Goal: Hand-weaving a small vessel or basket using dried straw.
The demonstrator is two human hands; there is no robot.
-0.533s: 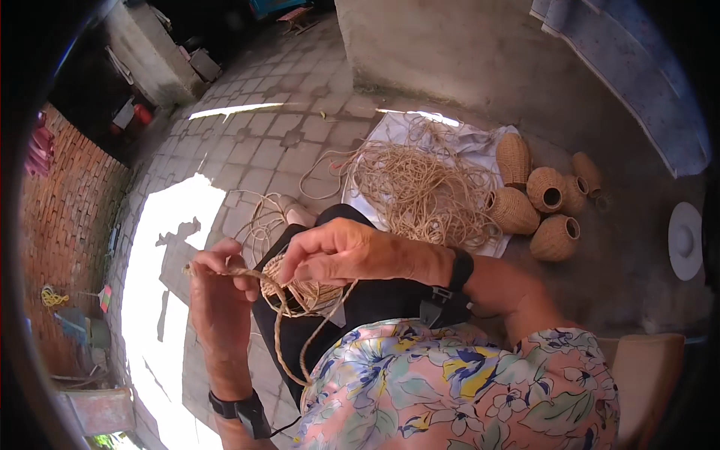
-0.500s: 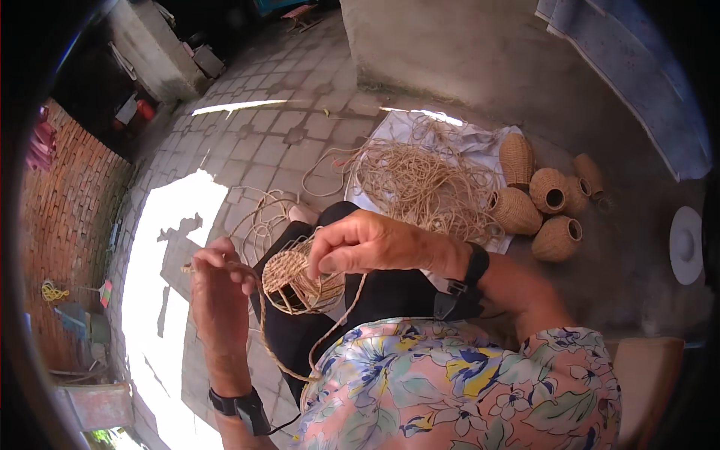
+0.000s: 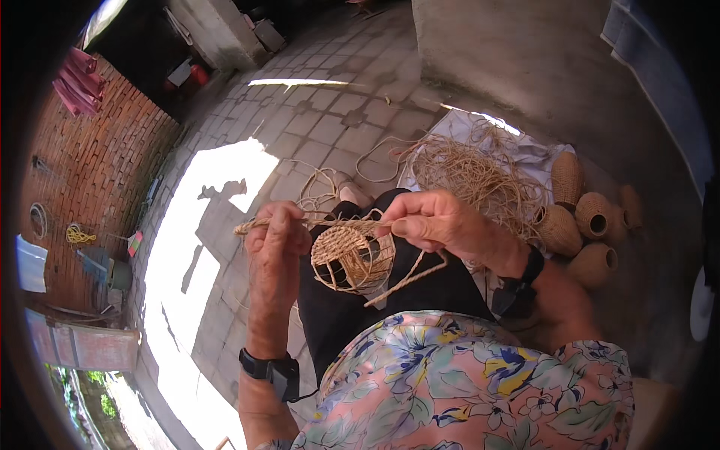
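Observation:
A twisted straw cord (image 3: pixel 337 223) runs nearly level between my two hands, above my lap. My left hand (image 3: pixel 276 236) is closed on it, and a thick end of the cord pokes out past the fingers to the left. My right hand (image 3: pixel 442 221) pinches the cord farther right between thumb and fingers; a bent length hangs below that hand. Just under the stretched cord, a part-woven round basket (image 3: pixel 337 249) rests on my dark trousers, its woven base turned up and its open rib strands showing. The cord partly covers the basket's upper edge.
A heap of loose straw cord (image 3: pixel 472 169) lies on a white cloth (image 3: pixel 536 166) beyond my right hand. Several finished woven baskets (image 3: pixel 556 229) sit to its right. Sunlit paving (image 3: pixel 169 300) and a brick wall (image 3: pixel 97 172) are on the left.
The cord loop that hung toward my shirt is now drawn up and stretched between my hands. My right hand has moved off the basket to grip the cord. The view has shifted left.

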